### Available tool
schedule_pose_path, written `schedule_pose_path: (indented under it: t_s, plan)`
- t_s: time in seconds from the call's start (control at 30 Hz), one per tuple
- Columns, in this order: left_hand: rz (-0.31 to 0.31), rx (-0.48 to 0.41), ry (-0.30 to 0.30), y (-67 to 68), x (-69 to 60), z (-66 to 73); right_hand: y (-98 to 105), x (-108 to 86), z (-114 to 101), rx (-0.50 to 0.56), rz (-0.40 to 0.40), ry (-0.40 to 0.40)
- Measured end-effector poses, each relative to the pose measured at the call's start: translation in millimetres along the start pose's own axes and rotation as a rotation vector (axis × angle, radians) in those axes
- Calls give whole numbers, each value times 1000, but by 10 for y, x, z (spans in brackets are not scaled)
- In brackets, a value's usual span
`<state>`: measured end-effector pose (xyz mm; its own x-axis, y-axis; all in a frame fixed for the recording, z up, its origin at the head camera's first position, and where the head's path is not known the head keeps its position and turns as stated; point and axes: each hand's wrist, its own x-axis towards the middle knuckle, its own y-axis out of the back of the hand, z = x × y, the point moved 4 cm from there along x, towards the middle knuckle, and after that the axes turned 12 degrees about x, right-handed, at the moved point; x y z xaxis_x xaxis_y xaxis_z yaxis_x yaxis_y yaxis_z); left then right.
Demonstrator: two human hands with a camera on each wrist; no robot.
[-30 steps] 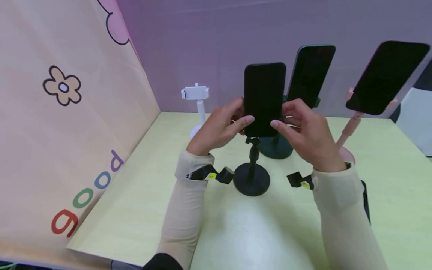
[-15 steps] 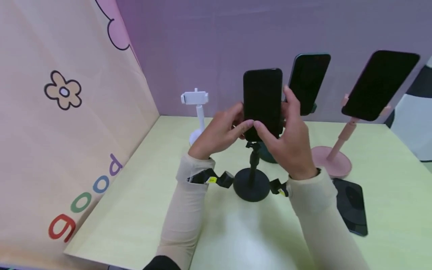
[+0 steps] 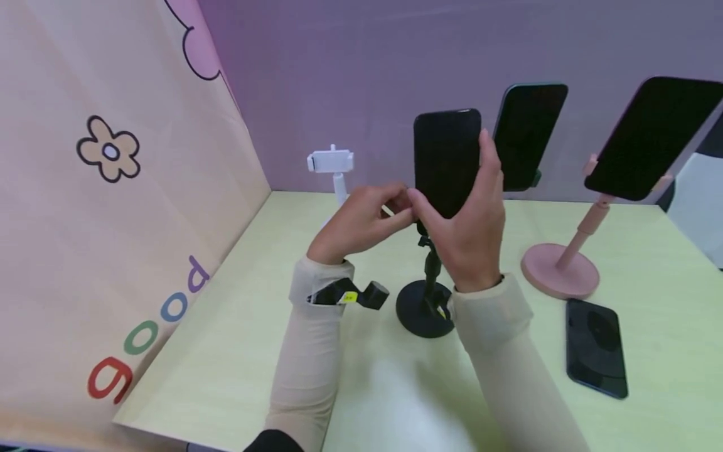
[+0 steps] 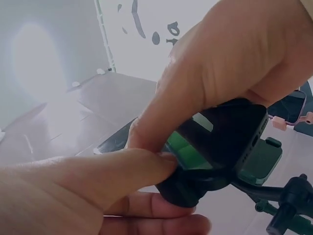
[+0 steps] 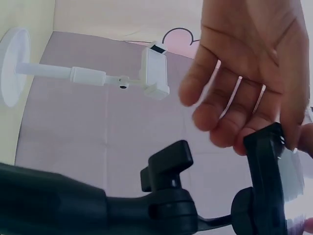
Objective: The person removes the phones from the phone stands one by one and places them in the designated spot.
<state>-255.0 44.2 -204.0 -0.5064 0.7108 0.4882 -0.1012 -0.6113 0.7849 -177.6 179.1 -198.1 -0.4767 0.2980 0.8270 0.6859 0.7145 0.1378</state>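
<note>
A black smartphone [image 3: 446, 150] stands upright in the clamp of a black phone stand [image 3: 432, 267] at the middle of the head view. My right hand [image 3: 474, 229] grips this phone across its lower part, thumb on the left edge and a finger along the right. My left hand [image 3: 367, 220] pinches the left end of the stand's clamp [image 5: 266, 171], close to the right thumb. In the left wrist view the fingers of both hands meet at the phone's lower corner [image 4: 220, 142]. The left fingertips are partly hidden behind the clamp.
Behind stands another phone [image 3: 531, 138] in a dark green holder. A pink stand [image 3: 559, 270] on the right bears a tilted phone [image 3: 655, 138]. One more phone [image 3: 595, 348] lies flat on the table [image 3: 226, 351]. A white stand [image 3: 331, 161] is at back left.
My right hand has moved left from the phone's right edge to grip across it, its thumb now at the left edge. The left hand stays at the clamp's left side.
</note>
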Motion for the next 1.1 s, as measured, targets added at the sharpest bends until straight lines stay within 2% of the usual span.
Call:
schedule_pose_path:
  t_s: [0.2,0.37,0.6,0.73,0.97,1.1]
  plan:
    - [-6,14,-51,6,20,72,47,6,-59,1,64,-12]
    - [-4,11,-96,10,20,104,83,11,-94,12,67,-25]
    - [-24,-6,-127,-21,-3,130,98,0,-88,30,67,-48]
    - [-24,-11,-138,-39,-5,118,97,-11,-81,29,75,-58]
    - [-34,-70,-168,-43,-11,53,89,-19,-74,52,81,5]
    - [-22,-101,-200,-23,-1,28,92,-13,-61,86,102,-11]
